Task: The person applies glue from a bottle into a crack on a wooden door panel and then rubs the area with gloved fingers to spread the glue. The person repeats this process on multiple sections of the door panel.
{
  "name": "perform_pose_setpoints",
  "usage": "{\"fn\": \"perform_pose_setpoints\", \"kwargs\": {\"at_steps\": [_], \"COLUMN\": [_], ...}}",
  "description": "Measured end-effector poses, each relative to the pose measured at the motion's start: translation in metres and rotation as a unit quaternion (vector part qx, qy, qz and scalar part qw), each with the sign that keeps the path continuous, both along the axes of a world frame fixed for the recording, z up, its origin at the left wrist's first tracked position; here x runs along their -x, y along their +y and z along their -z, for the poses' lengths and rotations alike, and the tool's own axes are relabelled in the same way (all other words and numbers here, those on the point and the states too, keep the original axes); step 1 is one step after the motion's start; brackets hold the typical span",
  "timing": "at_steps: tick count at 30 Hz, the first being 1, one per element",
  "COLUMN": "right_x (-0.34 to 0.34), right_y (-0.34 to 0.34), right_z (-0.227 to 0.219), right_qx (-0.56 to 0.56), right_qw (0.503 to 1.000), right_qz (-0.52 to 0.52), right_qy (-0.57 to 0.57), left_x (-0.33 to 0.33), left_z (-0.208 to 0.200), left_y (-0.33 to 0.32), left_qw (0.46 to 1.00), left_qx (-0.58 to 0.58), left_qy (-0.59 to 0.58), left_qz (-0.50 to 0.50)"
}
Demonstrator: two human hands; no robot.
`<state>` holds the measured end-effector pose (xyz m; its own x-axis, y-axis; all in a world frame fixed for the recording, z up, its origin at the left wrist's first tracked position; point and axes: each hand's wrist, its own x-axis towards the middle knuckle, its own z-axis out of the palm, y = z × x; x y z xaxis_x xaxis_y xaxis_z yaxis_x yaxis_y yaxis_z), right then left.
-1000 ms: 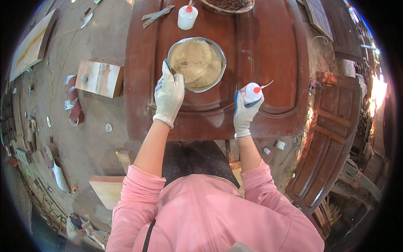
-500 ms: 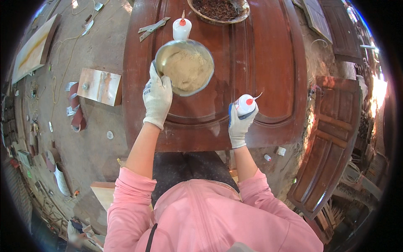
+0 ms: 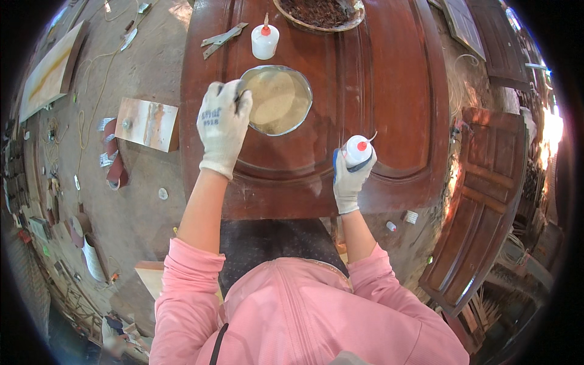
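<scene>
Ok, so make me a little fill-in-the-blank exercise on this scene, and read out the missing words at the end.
The right hand holds a white bottle with a ____ cap. The left hand is nearer the round pan than the ____ hand is. The sleeves on both arms are ____.

Missing words: red; right; pink.

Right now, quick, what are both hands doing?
Left hand: fingers curled by the round bowl; can't tell if it's gripping.
Right hand: closed around the white bottle.
</scene>
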<state>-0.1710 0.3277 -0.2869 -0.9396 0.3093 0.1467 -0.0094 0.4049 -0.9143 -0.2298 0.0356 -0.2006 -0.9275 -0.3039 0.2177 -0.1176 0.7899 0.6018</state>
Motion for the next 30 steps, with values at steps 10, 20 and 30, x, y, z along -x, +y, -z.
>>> {"fn": "perform_pose_setpoints", "kwargs": {"at_steps": [10,20,30], "right_x": [0.001,0.003,-0.003], "right_y": [-0.003,-0.006,-0.003], "right_z": [0.002,0.003,-0.001], "right_qx": [-0.007,-0.012,-0.007], "right_qw": [1.0,1.0,0.999], "right_qz": [0.015,0.01,0.015], "right_qy": [0.005,0.02,0.048], "left_x": [0.041,0.064,-0.055], "left_z": [0.006,0.016,-0.007], "left_y": [-0.018,-0.007,-0.057], "left_qw": [0.959,0.883,0.988], "left_qx": [0.239,0.415,0.09], "left_qy": [-0.054,-0.088,0.019], "left_qz": [0.142,0.202,0.12]}}
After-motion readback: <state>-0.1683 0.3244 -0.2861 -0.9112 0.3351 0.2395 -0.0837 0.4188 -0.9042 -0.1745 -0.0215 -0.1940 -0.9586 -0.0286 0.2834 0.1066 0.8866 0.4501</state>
